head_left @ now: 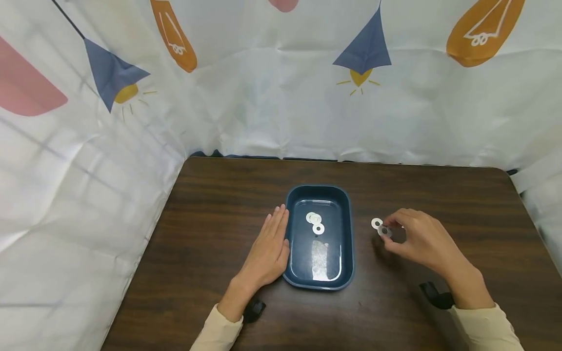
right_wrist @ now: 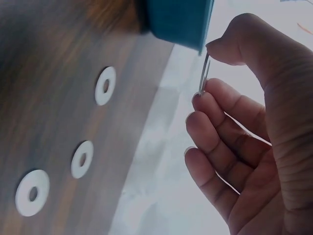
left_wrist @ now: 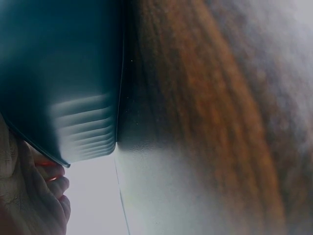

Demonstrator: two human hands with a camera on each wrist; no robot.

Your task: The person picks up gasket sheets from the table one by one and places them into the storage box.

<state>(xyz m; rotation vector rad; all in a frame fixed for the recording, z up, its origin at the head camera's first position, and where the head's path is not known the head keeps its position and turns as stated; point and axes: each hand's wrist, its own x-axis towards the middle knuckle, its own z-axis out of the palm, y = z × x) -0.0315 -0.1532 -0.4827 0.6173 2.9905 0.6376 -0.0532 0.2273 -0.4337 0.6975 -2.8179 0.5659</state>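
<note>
Right hand (head_left: 419,239) pinches a washer (head_left: 385,231) on edge between thumb and fingertip, just off the table (head_left: 210,234), right of the blue tray (head_left: 347,253). Another washer (head_left: 376,223) lies flat just beside it. Left hand (head_left: 269,248) lies flat, fingers straight and together, against the tray's left wall. Three washers (head_left: 315,222) sit inside the tray, toward its far end.

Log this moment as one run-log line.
right hand: pinches washer | left hand: flat against tray | tray: washers inside
</note>
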